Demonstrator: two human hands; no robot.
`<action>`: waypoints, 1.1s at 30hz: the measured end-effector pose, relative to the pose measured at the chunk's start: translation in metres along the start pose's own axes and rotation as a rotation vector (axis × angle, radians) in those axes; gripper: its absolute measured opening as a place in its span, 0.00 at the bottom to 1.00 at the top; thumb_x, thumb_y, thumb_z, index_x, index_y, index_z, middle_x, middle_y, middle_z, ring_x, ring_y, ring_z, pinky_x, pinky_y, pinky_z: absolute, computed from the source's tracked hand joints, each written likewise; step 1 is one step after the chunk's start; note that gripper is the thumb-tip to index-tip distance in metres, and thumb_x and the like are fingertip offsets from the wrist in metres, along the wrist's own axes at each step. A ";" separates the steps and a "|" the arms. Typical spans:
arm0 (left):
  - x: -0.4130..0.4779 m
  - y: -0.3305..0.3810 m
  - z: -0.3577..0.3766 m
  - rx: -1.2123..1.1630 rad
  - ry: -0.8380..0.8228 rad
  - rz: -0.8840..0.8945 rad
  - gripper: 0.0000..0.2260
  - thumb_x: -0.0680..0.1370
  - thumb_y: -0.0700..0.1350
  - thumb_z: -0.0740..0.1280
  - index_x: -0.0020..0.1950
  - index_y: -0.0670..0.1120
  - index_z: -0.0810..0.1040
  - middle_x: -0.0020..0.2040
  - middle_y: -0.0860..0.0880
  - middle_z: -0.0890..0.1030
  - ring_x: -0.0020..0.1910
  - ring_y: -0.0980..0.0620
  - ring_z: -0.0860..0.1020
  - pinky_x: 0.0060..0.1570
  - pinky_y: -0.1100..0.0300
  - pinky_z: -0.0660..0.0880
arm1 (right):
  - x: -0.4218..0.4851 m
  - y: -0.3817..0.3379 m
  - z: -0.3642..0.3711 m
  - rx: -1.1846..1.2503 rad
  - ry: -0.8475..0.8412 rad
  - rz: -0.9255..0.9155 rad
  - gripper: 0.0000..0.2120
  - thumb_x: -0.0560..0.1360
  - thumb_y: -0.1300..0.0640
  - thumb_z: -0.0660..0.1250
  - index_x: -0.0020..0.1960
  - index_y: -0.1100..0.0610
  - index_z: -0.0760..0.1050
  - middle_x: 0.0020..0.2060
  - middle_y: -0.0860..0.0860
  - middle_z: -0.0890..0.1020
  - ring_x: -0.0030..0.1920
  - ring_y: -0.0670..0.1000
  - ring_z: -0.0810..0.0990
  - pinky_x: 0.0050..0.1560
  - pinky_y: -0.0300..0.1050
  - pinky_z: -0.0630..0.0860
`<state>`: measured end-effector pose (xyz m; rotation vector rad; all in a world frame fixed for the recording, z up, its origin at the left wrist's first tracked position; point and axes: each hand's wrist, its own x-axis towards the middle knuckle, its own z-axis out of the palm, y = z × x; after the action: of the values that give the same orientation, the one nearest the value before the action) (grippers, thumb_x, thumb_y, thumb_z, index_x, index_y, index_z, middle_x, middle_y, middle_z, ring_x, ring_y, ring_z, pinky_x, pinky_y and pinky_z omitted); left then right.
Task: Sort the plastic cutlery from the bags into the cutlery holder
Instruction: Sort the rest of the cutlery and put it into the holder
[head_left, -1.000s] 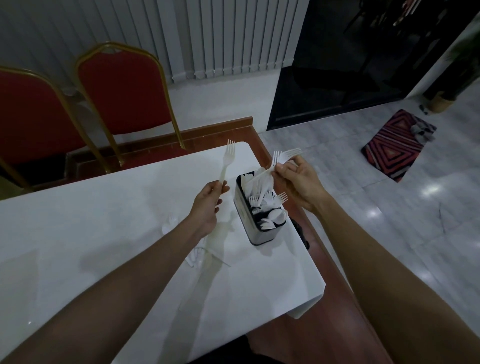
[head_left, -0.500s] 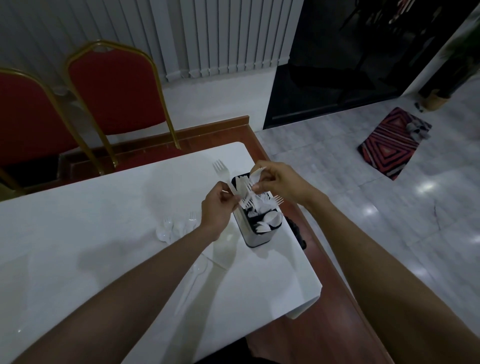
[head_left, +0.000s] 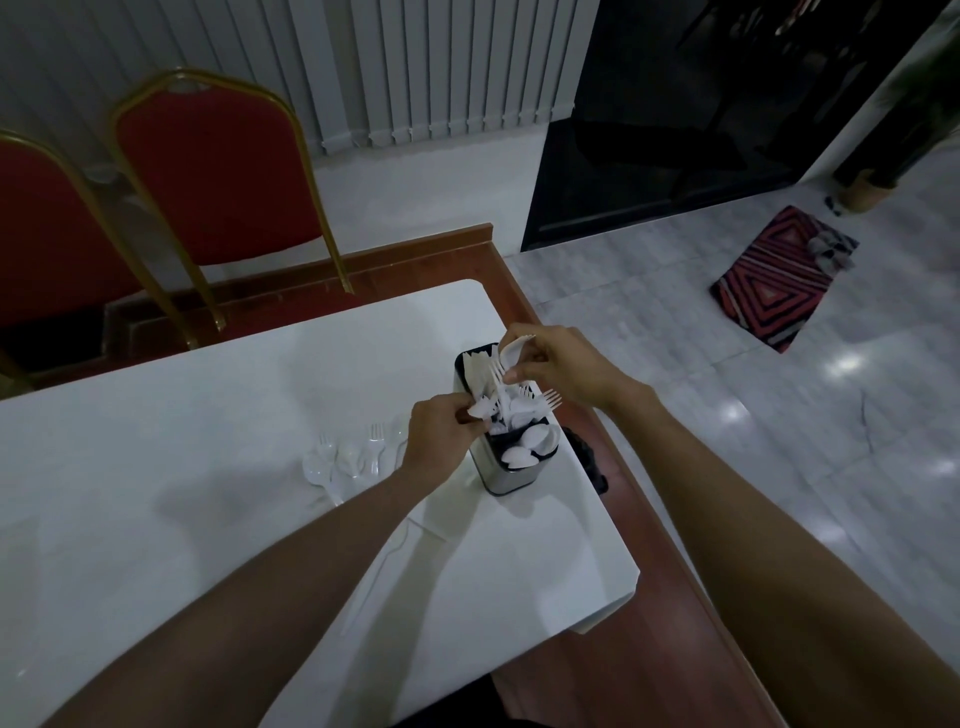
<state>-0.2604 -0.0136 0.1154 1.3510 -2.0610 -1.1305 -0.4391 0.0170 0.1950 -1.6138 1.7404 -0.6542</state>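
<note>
The metal cutlery holder (head_left: 511, 478) stands near the right edge of the white table (head_left: 208, 415), filled with white plastic forks, spoons and knives. My left hand (head_left: 439, 441) is at the holder's left rim and pinches a white fork (head_left: 480, 410) over the middle compartment. My right hand (head_left: 558, 364) hovers above the holder's far end and pinches a white spoon (head_left: 511, 351), bowl up. Several loose forks and spoons (head_left: 348, 462) lie on the table left of my left hand.
Clear plastic bags (head_left: 395, 561) lie flat on the table under my left forearm. Two red chairs (head_left: 218, 171) with gold frames stand beyond the table. A dark object (head_left: 587, 457) sits by the table's right edge. A patterned mat (head_left: 779, 275) lies on the tiled floor.
My left hand has lowered its fork from upright in the air down into the holder. My right hand moved from beside the holder to above its far end, now holding a spoon.
</note>
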 end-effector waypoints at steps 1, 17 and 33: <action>0.000 -0.001 0.000 0.023 -0.011 0.020 0.11 0.68 0.46 0.77 0.32 0.43 0.77 0.24 0.51 0.74 0.26 0.55 0.67 0.31 0.62 0.63 | 0.002 -0.001 -0.002 -0.024 -0.008 -0.002 0.07 0.72 0.61 0.73 0.49 0.57 0.78 0.32 0.47 0.81 0.33 0.37 0.77 0.36 0.29 0.69; 0.003 0.001 -0.007 0.028 0.029 0.157 0.07 0.70 0.41 0.74 0.47 0.44 0.80 0.41 0.50 0.83 0.40 0.53 0.80 0.44 0.64 0.75 | 0.016 -0.002 -0.002 -0.247 -0.161 -0.064 0.07 0.76 0.62 0.69 0.53 0.59 0.75 0.35 0.55 0.79 0.35 0.48 0.74 0.39 0.41 0.71; -0.001 0.003 -0.003 0.054 0.038 0.125 0.14 0.74 0.42 0.70 0.32 0.49 0.68 0.27 0.54 0.69 0.27 0.56 0.67 0.30 0.68 0.62 | -0.005 0.010 -0.001 0.014 0.066 -0.008 0.06 0.71 0.61 0.75 0.48 0.58 0.80 0.37 0.51 0.86 0.39 0.42 0.84 0.43 0.34 0.79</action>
<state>-0.2595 -0.0133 0.1198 1.2396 -2.1300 -0.9966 -0.4457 0.0231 0.1890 -1.6067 1.7737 -0.7292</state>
